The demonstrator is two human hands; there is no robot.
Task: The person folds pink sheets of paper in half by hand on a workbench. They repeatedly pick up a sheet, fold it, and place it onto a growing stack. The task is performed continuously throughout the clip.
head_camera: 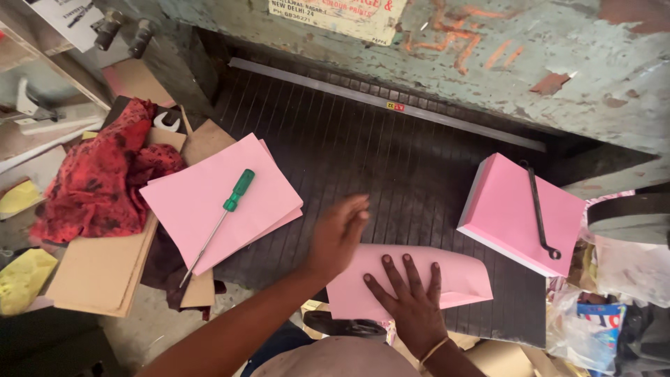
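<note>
Down near the front edge of the dark ribbed metal table (391, 160), a small sheaf of pale pink paper sheets (457, 276) lies flat, its right end curling up a little. The right hand (410, 301) presses on it with the palm down and the fingers spread wide, so its grip is released and closes on nothing; a thin band sits at the wrist. The left hand (339, 234) hovers just left of and above the sheaf, blurred, fingers loosely together and open, grasping nothing that shows; whether it touches the paper cannot be told.

To the right, well apart from the hands, a thick squared stack of pink paper with white edges (506, 206) sits at an angle on the table, and a slim black metal rod with a ring at its lower end (541, 213) lies across its top. To the left, a loose fan of pink paper sheets (202, 185) rests partly on the table and partly on brown cardboard pieces (105, 269); a screwdriver with a green handle and a long steel shaft (222, 216) lies diagonally on those sheets. Further left, a crumpled red and black patterned cloth (101, 178) is heaped over the cardboard, with a silver spanner head (166, 123) peeping out just above it. Behind the table rises the worn, pale green painted body of a machine (558, 63), with a long grey metal bar (391, 105) running along its base.
</note>
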